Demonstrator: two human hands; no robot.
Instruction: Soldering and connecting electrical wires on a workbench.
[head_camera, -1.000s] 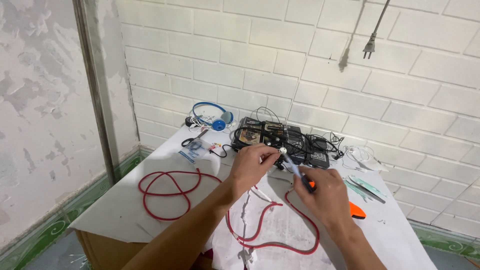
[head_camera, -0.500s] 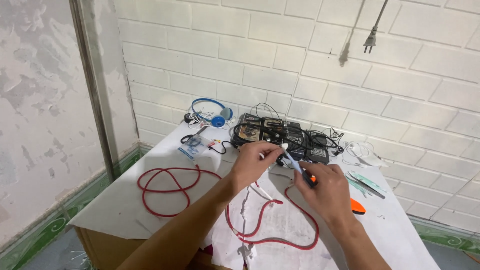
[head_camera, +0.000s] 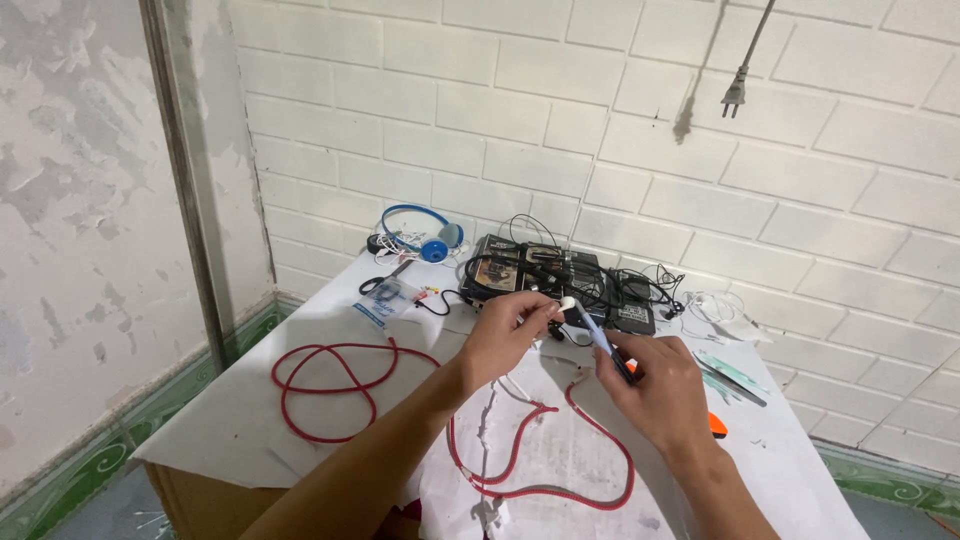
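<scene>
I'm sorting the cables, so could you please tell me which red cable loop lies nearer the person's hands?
The red cable loop below both hands, on the white sheet; the other red cable coil lies farther left.

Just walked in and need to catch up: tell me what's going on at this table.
A person is working over a white-covered table set against a brick wall. The left hand pinches a small white piece at its fingertips, while the right hand holds a slim blue-handled tool with its tip up against that piece. A red cable loops across the table beneath the hands. Farther back lie blue headphones, scissors and a cluster of black electronics with tangled wires.
</scene>
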